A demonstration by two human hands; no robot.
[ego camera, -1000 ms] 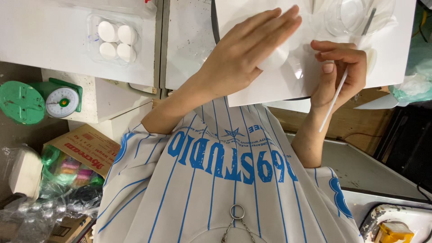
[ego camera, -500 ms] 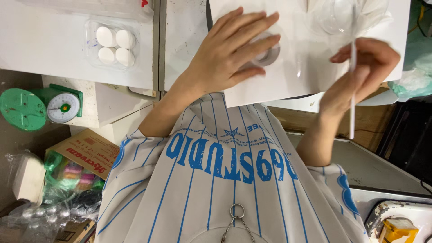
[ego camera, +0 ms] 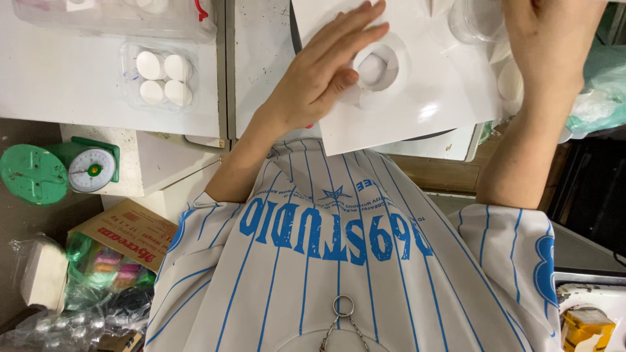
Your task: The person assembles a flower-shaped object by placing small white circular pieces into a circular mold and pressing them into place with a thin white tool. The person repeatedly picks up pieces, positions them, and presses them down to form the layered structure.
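Left hand [ego camera: 326,78], fingers spread flat, pins white glossy sheet [ego camera: 417,98] on bench; round white disc [ego camera: 375,68] lies at its 2 o'clock (touching fingertips). Right hand [ego camera: 548,45]: grip unclear.

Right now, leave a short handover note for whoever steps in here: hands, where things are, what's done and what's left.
Left hand: flat, fingers spread, pressing the white sheet beside a round white piece under clear film.
Right hand: at the sheet's far right, next to a clear cup; whether it grips anything cannot be seen.
Done: a clear pack of four white rounds sits on the counter at left.
Left: the round piece on the sheet is not yet packed.
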